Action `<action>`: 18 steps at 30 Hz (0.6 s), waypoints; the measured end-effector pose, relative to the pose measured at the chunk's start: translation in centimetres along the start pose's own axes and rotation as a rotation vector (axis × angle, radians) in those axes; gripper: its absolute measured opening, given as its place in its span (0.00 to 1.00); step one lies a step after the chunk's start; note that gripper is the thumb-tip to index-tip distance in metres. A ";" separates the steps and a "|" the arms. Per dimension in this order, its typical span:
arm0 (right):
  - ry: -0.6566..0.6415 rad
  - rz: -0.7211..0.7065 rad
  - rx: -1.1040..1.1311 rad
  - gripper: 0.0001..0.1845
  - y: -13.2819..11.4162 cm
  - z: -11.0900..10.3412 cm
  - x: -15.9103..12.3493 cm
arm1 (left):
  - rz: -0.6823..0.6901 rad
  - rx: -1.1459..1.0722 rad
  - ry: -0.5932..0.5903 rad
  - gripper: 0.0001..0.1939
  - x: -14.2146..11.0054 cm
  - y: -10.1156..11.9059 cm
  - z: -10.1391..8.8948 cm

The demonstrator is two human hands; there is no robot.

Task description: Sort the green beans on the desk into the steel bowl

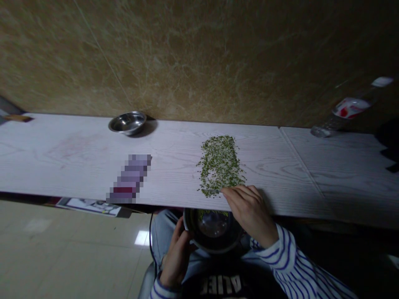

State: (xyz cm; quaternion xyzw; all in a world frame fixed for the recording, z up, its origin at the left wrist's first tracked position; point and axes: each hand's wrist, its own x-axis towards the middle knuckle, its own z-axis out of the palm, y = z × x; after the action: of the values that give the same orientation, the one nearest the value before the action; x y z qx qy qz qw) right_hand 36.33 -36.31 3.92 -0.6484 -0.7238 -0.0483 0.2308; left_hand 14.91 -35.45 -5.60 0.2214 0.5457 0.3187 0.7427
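Green grains (221, 160): scattered in a thin, roughly oblong patch on the surface (174, 166); long axis running from the wall (187, 62) side toward the near edge.
Right hand (249, 207): at the patch's near end, fingertips pinched narrow on a thin strip (212, 191).
Thin strip: pointing left, lengthwise along the near edge; partly covered by the fingers, exact shape hard to make out.
Left hand (178, 253): closed on the left rim of the lower bowl (212, 251), fingers partly hidden.
Lower bowl: mouth upward, just below the near edge, far rim hidden by the surface; more green grains inside, depth hard to judge.
Pixelated object (129, 178): flat, left of the grains, slanting; details blurred out.
Steel bowl (128, 123): near the wall.
Bottle (349, 109): far right, upper part faint.
Dark item (389, 141): cut off at the right; cannot tell what.
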 end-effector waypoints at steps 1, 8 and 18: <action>-0.001 -0.004 0.006 0.10 0.0 -0.1 -0.1 | 0.003 -0.002 -0.005 0.37 0.0 0.1 0.1; 0.020 0.027 0.038 0.10 0.5 -0.7 -1.1 | 0.012 -0.028 -0.046 0.36 -0.3 0.2 0.2; 0.018 0.032 0.020 0.10 1.0 -1.2 -2.5 | 0.052 -0.041 -0.070 0.34 -0.7 0.6 0.5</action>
State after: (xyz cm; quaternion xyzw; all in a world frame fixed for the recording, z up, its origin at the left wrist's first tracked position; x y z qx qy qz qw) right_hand 37.76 -38.85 3.75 -0.6570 -0.7118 -0.0434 0.2444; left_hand 15.07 -35.49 -4.56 0.2314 0.5066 0.3411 0.7573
